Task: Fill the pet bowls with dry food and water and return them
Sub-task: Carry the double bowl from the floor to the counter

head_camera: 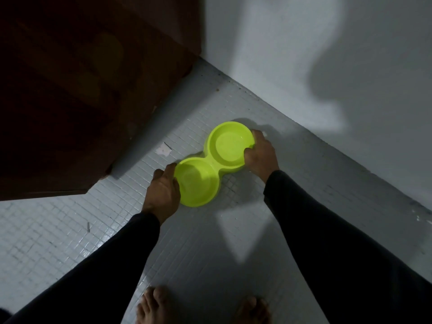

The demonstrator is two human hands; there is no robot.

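Double bowl [211, 164]: a bright lime-green plastic dish with two round wells joined at a narrow waist, low over or on the tiled floor near the corner; whether it touched the floor could not be told
Far well: a pale, smooth circle showed at its bottom with a faint glint, possibly water, though this could not be told for certain
Near well: plain green inside, no contents that could be made out
Left hand [162, 191]: held the near well by its outer rim, thumb lying along the edge and fingers curled down round the outside
Right hand [260, 153]: gripped the far well's rim, thumb hooked over the edge into the well and fingers wrapped round the outer wall
Sleeves: both arms in long dark sleeves, reaching down from the bottom corners of the view
Floor [70, 230]: small pale grey square tiles, with a white scrap [163, 149] lying just beyond the bowl
Wall [304, 54]: plain pale surface meeting the floor in a diagonal line behind the bowl, with shadow across it
Door [81, 78]: dark brown wood, at upper left
Feet [156, 307]: bare, at the bottom edge, well apart from the bowl
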